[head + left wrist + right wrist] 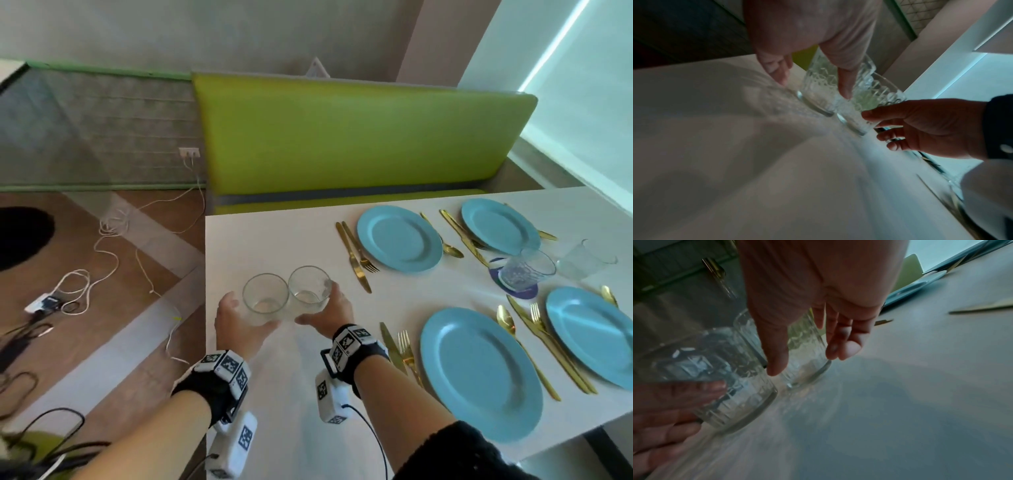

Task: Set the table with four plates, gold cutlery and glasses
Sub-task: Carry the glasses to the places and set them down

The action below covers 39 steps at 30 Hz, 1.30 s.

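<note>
White rectangular table (274, 240) filling the lower right of the head view. On it: four round blue plates (399, 238) (498, 226) (479, 373) (592, 337), gold knives, forks and spoons (352, 257) beside each. Two clear patterned glasses (525, 270) at right, between the plates, one on a purple-and-white coaster (513, 289). Two more clear glasses (265, 298) (310, 289) touching, near the table's left edge.

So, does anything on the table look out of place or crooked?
Yes. Two glasses crowd the centre, one on a stack of coasters, not at any plate. Nothing looks spilled or broken.
</note>
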Tool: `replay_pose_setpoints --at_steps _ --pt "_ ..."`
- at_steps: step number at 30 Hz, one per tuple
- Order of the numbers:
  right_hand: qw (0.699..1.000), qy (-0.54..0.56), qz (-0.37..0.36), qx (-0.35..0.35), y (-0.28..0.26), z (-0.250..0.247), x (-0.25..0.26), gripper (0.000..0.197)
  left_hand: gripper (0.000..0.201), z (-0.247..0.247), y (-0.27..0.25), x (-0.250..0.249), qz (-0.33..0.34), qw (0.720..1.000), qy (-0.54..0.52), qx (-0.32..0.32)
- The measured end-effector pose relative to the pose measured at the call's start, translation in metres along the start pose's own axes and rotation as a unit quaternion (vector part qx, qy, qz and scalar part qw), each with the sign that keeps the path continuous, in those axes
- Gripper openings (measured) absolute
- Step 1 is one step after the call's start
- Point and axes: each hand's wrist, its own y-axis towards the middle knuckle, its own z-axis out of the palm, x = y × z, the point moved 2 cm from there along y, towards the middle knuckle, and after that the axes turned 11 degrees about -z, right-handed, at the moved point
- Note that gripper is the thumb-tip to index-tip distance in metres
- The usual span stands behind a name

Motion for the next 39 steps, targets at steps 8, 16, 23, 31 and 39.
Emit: replay_pose_setpoints --at_steps 8,16,23,31,39 --pt "0.998 0.027 -0.022 -0.054 0.011 0.014 -0.006 0.086 0.098 0.008 0.014 0.005 0.029 0.997 -0.027 0.065" --pt "0.996 0.032 -0.014 -0.084 0.003 -0.017 -0.006 0.079 0.085 0.011 0.013 -0.019 0.058 0.998 -0.002 0.038" --pt "0.986 0.039 0.018 -0.158 -0.003 -0.104 -0.025 0.076 0.084 0.039 -0.002 -0.08 0.115 0.992 -0.005 0.053" --pt "0.973 0.027 0.076 -0.217 -0.001 -0.203 -0.087 0.072 0.083 0.096 -0.041 -0.153 0.149 0.984 0.0 0.097" --pt "0.959 0.026 0.142 -0.245 0.017 -0.255 -0.167 0.082 0.085 0.165 -0.063 -0.192 0.152 0.98 0.002 0.13"
